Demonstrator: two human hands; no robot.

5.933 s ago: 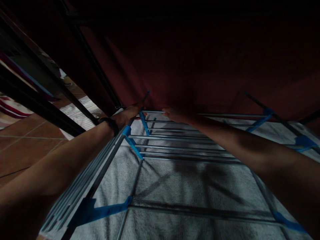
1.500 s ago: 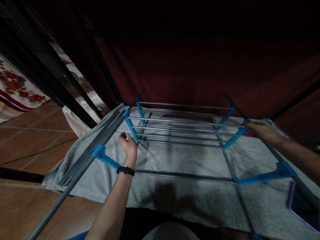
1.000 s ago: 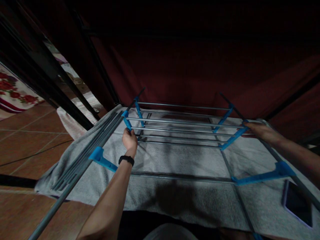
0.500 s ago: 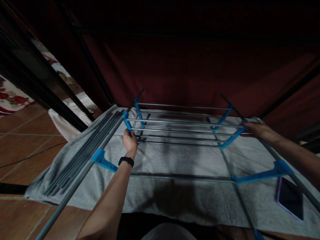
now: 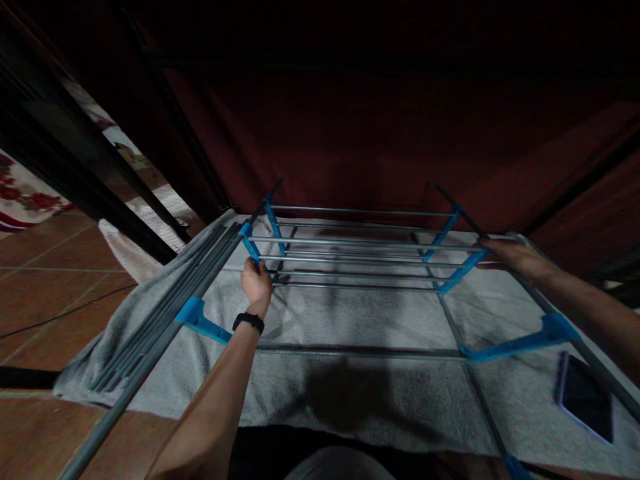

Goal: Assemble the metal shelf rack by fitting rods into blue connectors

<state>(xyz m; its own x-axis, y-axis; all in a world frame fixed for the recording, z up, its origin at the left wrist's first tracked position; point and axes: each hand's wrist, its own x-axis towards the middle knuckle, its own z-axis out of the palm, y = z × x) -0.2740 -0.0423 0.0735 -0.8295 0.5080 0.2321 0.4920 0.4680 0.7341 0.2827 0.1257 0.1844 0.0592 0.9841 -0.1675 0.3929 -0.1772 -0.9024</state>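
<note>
A rack (image 5: 350, 243) of grey metal tubes and blue plastic brackets lies over a grey towel. My left hand (image 5: 257, 283) is closed at the lower end of the left blue bracket (image 5: 250, 243), where a crossbar meets it; a dark band circles that wrist. On the other side, my right hand (image 5: 503, 251) grips around the right blue bracket (image 5: 465, 272) beside the side tube. Its fingers are partly hidden behind the tube and bracket. Nearer to me, another blue bracket (image 5: 203, 321) sits on the left side tube, with a matching right bracket (image 5: 525, 340) opposite.
Several loose grey tubes (image 5: 165, 310) lie side by side on the towel (image 5: 350, 320) at left. A phone (image 5: 585, 399) rests at the lower right. Dark red fabric (image 5: 360, 147) hangs behind the rack. Tiled floor (image 5: 45, 293) and a thin cable show at left.
The rack has shifted slightly left in view, and both hands have moved with it. Each hand keeps its place on its bracket. The loose tubes stay where they were.
</note>
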